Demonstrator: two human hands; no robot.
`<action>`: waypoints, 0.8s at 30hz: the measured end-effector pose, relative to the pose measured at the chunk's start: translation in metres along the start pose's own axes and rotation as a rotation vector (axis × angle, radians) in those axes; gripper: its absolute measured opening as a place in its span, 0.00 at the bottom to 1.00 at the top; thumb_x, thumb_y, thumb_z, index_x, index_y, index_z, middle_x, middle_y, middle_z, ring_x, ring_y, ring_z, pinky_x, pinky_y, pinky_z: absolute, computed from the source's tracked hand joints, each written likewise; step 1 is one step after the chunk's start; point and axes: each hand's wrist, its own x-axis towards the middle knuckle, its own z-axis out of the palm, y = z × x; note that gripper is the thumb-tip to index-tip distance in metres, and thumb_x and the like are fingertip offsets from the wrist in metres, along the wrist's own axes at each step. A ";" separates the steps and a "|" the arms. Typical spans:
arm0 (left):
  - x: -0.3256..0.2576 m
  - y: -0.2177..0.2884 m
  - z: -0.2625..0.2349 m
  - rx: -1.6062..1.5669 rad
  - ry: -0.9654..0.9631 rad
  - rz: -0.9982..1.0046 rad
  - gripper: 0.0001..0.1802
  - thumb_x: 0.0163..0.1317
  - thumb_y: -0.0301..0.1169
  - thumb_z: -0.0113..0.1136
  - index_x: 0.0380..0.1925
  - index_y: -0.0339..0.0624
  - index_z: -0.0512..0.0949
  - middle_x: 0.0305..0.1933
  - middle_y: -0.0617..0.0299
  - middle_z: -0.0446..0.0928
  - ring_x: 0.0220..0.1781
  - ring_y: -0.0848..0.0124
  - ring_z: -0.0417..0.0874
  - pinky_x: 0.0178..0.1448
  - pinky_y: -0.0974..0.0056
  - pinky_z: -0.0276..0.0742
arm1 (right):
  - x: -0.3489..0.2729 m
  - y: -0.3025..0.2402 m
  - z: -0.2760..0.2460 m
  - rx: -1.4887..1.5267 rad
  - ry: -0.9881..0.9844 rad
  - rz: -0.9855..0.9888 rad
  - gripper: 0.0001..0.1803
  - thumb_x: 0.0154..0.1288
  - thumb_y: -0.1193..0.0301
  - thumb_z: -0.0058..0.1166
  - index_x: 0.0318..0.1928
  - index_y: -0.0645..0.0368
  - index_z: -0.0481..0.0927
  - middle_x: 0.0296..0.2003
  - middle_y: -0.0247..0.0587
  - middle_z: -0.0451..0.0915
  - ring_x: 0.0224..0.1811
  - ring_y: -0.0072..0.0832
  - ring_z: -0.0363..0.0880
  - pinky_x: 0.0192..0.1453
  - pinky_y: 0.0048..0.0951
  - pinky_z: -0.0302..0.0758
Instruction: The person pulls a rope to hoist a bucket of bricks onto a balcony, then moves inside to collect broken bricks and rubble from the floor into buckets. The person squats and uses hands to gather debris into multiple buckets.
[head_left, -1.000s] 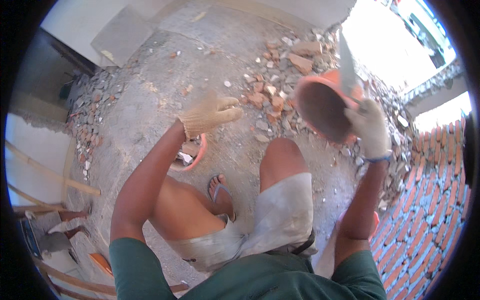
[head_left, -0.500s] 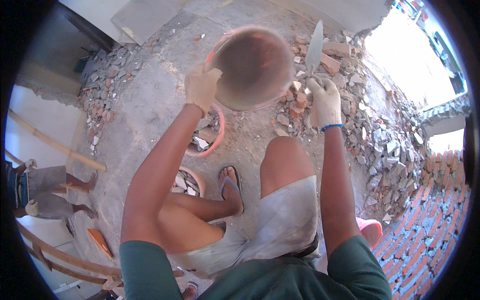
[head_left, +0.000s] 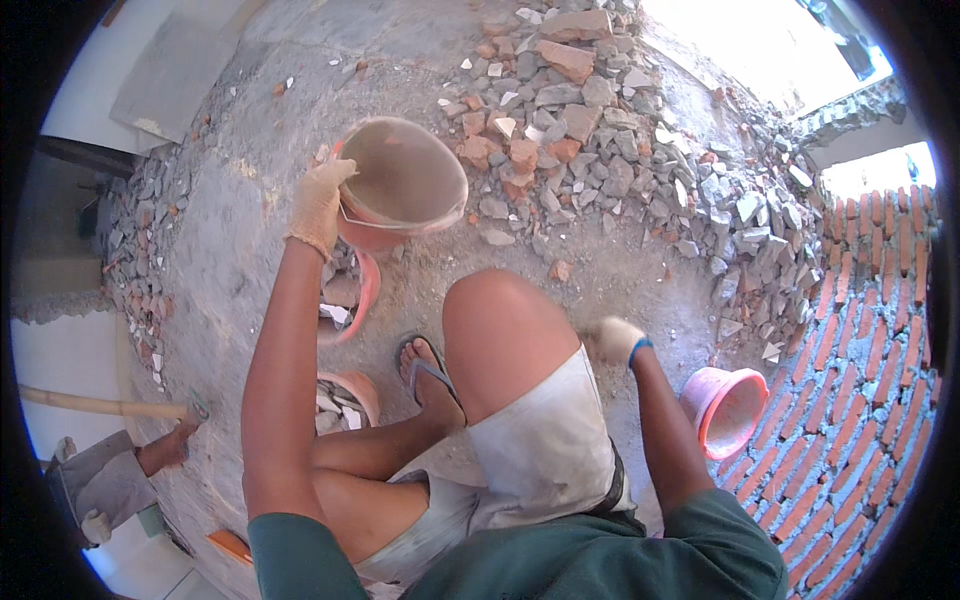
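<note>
Rubble heap point(head_left: 620, 130) of broken brick and grey mortar spreads across the concrete floor point(head_left: 230, 200) ahead; brick paving point(head_left: 860, 380) at right. Left hand point(head_left: 318, 205), gloved, grips the rim of the orange bucket point(head_left: 400, 185), held tilted above the floor, dusty inside. Judgement: steady the rim firmly and keep it low while it is carried one-handed. Right hand point(head_left: 618, 340), gloved, rests beside the knee; grip cannot be told. Buckets counted: four — one held, two holding fragments at left, one pink bucket point(head_left: 728, 405) at right. Gloves: two.

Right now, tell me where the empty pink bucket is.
Head view, lower right: the empty pink bucket lies tipped beside the brick stack, just right of the right hand.
</note>
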 end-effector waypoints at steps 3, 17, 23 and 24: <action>-0.004 0.002 -0.022 0.333 0.068 -0.012 0.23 0.64 0.43 0.67 0.44 0.30 0.87 0.42 0.56 0.87 0.46 0.65 0.86 0.50 0.59 0.78 | 0.054 -0.034 -0.060 0.446 0.069 0.410 0.18 0.71 0.62 0.59 0.55 0.57 0.86 0.31 0.38 0.84 0.25 0.26 0.80 0.30 0.32 0.79; 0.005 0.019 -0.009 1.379 -0.004 0.451 0.14 0.67 0.39 0.57 0.44 0.48 0.88 0.39 0.46 0.87 0.44 0.52 0.90 0.47 0.50 0.83 | 0.138 -0.077 -0.052 0.167 0.091 0.113 0.22 0.71 0.56 0.58 0.50 0.62 0.86 0.43 0.55 0.88 0.44 0.43 0.86 0.51 0.41 0.82; 0.023 -0.030 0.040 1.623 -0.242 0.209 0.22 0.67 0.45 0.51 0.40 0.41 0.88 0.46 0.39 0.86 0.48 0.40 0.88 0.55 0.43 0.82 | 0.140 -0.084 -0.112 0.446 0.172 0.385 0.16 0.72 0.62 0.56 0.47 0.64 0.84 0.30 0.44 0.85 0.35 0.36 0.85 0.42 0.38 0.82; 0.027 -0.039 0.059 1.739 -0.337 0.294 0.26 0.66 0.49 0.50 0.42 0.40 0.88 0.47 0.39 0.86 0.49 0.38 0.87 0.57 0.42 0.81 | 0.127 -0.083 -0.114 0.404 0.191 0.354 0.16 0.72 0.63 0.57 0.49 0.64 0.84 0.30 0.43 0.84 0.34 0.34 0.85 0.41 0.37 0.82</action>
